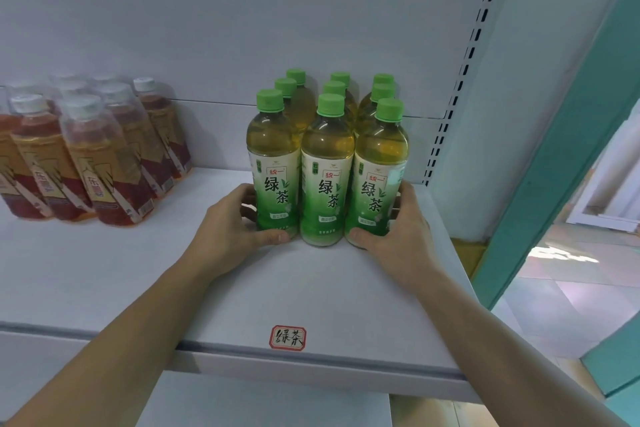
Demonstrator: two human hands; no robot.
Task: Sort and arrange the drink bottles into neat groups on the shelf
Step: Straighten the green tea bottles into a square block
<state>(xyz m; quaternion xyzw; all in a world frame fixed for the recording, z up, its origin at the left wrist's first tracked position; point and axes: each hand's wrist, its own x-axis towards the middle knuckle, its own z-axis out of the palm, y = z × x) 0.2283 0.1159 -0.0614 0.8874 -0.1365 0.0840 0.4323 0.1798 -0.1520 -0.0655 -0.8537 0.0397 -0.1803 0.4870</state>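
Note:
Several green tea bottles (pixel 327 177) with green caps stand in a tight three-column block on the white shelf (pixel 294 288). My left hand (pixel 239 222) cups the left front bottle (pixel 273 166), thumb at its base and fingers behind it. My right hand (pixel 398 232) presses the right front bottle (pixel 377 177) the same way. At the shelf's left stands a group of several red-brown drink bottles (pixel 100 156) with white caps, apart from both hands.
A red-framed handwritten label (pixel 287 337) sticks on the shelf's front edge. A slotted upright (pixel 460 73) runs along the right side of the back panel. A teal frame (pixel 554 156) and tiled floor (pixel 571 288) lie to the right.

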